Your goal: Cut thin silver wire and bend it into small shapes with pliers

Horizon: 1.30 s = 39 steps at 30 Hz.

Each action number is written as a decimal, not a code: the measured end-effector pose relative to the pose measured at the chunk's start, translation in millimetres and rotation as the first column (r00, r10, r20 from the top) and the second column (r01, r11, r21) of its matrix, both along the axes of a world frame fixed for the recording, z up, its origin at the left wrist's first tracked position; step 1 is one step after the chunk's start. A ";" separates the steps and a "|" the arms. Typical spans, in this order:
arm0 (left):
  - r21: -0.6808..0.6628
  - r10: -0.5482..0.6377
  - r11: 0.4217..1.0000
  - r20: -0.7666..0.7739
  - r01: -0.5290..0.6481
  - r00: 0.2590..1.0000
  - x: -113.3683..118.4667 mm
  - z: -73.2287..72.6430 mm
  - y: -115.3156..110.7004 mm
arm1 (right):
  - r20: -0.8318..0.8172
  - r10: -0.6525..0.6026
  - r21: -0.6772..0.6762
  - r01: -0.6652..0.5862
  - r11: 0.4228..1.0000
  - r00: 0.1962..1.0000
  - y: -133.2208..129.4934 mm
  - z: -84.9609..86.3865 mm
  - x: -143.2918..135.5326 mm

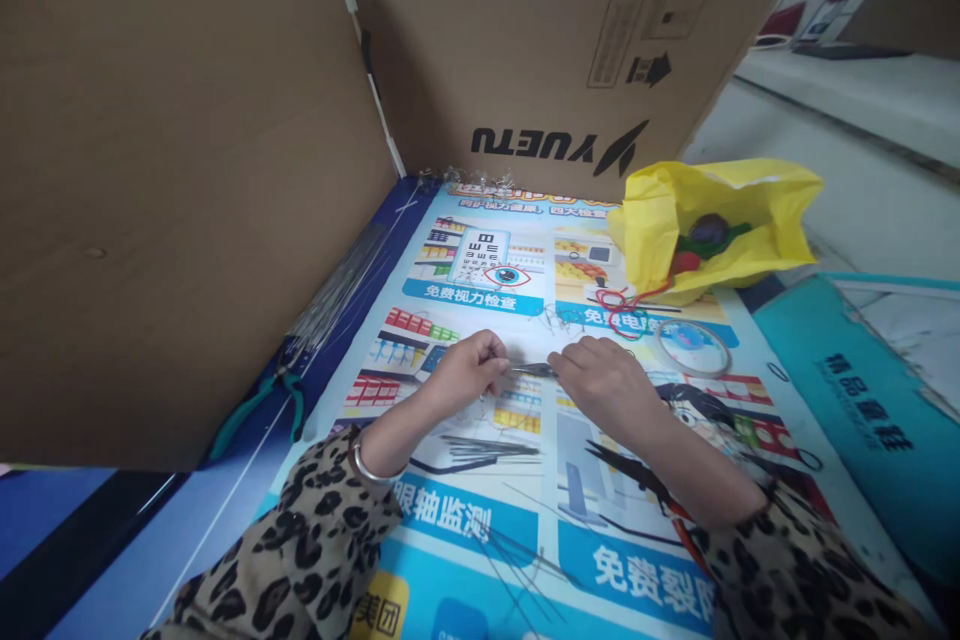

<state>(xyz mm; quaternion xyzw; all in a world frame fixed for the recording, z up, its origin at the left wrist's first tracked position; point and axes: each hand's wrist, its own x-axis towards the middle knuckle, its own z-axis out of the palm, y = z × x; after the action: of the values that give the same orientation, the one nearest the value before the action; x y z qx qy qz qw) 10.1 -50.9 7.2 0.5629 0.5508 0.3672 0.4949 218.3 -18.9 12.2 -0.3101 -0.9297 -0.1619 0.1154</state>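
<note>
My left hand (472,367) is closed in a pinch over the middle of the printed poster (551,400). What its fingertips hold is too small to make out. Opposite it, my right hand (606,382) is closed around a slim, dark metal tool (532,370), whose narrow tip points at the left fingertips. Most of that tool is hidden in the palm. Short grey wire pieces (491,450) lie below my hands, and more loose wires (525,570) cross each other nearer to me. Dark-bladed scissors (626,467) rest partly under my right forearm.
Cardboard panels (525,50) stand at the back and left. Teal-handled pliers (259,405) and a bundle of long wires (337,290) lie at left. On the right are a yellow paper bag (660,220), red cord (630,305), a clear ring (694,372) and a teal box (832,420).
</note>
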 end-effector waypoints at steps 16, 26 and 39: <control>-0.260 0.007 0.959 0.418 0.112 0.908 0.9 2.2 -2.6 | -0.374 -0.200 -0.356 0.059 0.933 0.906 2.4 -22.9 -5.2; -0.282 0.011 0.945 0.539 0.168 0.842 -0.5 8.8 -6.0 | -0.442 -0.348 -0.556 0.052 0.830 0.827 3.5 -18.9 -4.7; -0.364 0.061 0.904 0.627 0.223 0.777 -1.5 6.5 -7.7 | -0.466 -0.438 -0.657 0.031 0.753 0.769 3.2 -15.8 -5.4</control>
<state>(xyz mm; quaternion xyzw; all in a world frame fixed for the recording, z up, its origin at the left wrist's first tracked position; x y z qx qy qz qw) 8.5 -58.5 13.7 0.3133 0.3954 0.3835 0.7736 212.9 -15.6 -3.5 -0.4854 -0.7957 0.2409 0.2704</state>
